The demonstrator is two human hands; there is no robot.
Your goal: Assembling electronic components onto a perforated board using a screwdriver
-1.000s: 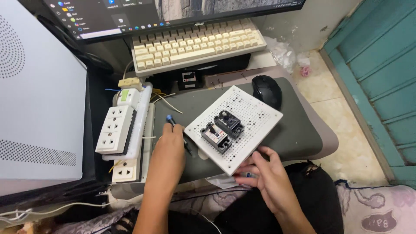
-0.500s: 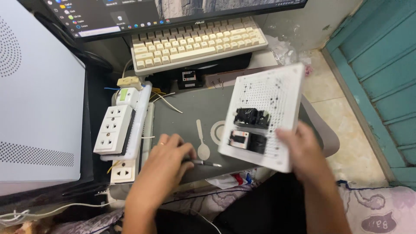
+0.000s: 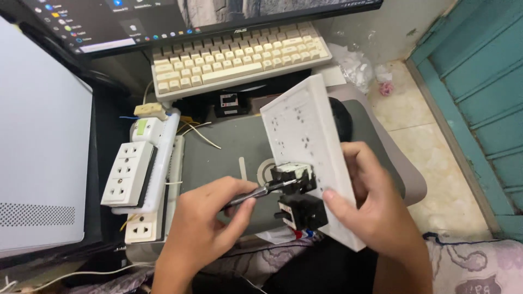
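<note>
Right hand (image 3: pixel 376 209) clamped on tilted white plate (image 3: pixel 310 152) mid-frame, left hand (image 3: pixel 204 215) closed around thin screwdriver (image 3: pixel 256 191) at 2 black modules (image 3: pixel 297 193); likely light, stiff, best gripped by edges.

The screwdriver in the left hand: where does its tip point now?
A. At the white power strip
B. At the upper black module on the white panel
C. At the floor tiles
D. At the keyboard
B: the left hand holds the screwdriver with its tip at the upper black module on the white panel, which the right hand tilts up.
</note>
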